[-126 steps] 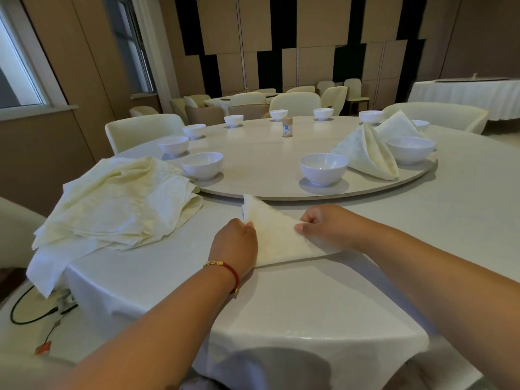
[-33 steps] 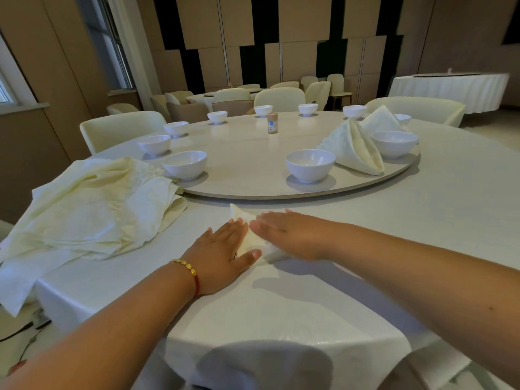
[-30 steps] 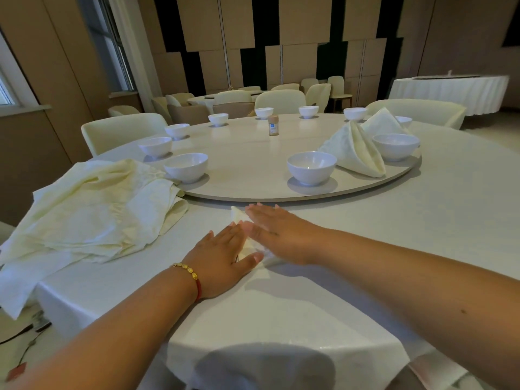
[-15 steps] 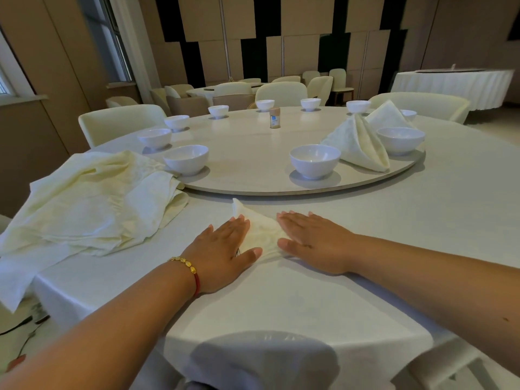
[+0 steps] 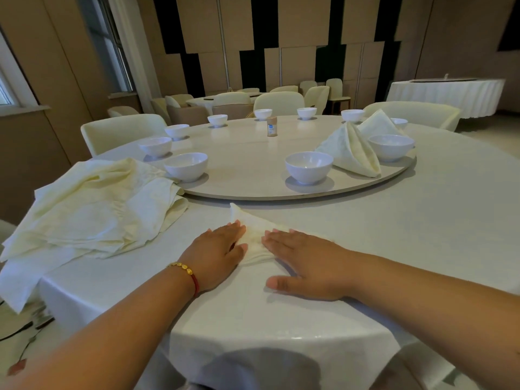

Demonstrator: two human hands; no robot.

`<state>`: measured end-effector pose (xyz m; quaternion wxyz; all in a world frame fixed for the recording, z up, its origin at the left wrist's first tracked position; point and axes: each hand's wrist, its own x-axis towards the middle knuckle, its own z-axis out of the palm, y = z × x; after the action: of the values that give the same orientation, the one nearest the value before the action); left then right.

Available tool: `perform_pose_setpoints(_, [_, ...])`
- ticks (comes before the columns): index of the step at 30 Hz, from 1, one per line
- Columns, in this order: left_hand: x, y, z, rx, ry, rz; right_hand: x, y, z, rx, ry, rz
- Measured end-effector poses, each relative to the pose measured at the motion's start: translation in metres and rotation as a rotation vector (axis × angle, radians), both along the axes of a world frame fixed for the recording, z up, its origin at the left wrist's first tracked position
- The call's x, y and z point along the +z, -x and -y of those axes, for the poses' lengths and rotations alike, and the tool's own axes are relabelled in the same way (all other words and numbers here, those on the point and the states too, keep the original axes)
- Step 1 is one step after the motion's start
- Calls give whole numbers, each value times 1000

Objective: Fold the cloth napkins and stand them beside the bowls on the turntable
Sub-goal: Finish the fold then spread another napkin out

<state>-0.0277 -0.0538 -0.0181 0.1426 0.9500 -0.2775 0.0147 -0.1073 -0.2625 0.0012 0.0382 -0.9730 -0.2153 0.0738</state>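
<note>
A cream napkin, folded into a narrow pointed shape, lies flat on the white tablecloth just in front of the turntable. My left hand presses flat on its left side and my right hand presses flat on its right side, fingers spread. Its tip points toward the turntable; its right part is hidden under my right hand. Two folded napkins stand on the turntable at the right, beside a white bowl. Another bowl sits nearest me.
A heap of unfolded cream napkins lies at the table's left edge. Several more white bowls ring the turntable, with a small brown shaker near its middle. Cream chairs surround the table.
My right hand has slid from over the napkin's middle out to its right side, smoothing it flat. The left hand has stayed pressed on the left side. The head camera shifted slightly.
</note>
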Motion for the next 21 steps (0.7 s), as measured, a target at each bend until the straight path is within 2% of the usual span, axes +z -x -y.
perform_pose_setpoints(4, [6, 11, -9, -12, 405, 102, 1, 1, 2, -26, -18, -8])
perform_pose_setpoints(7, [7, 17, -15, -142, 309, 47, 2, 1, 1, -34, -30, 3])
perform_pose_setpoints(10, [10, 12, -19, -173, 196, 58, 4, 0, 1, -49, -72, 1])
perform_pose_setpoints(14, [12, 15, -14, -262, 122, 378, 9, -6, 0, -96, -151, 37])
perform_pose_setpoints(15, [13, 16, -12, -234, 119, 368, 10, -8, -2, -114, -154, 61])
perform_pose_setpoints(18, [23, 9, -8, -150, 224, 184, 15, -16, -15, -140, -76, 204])
perform_pose_setpoints(21, [37, -2, 0, -153, 279, 156, 18, -26, -26, -141, 0, 370])
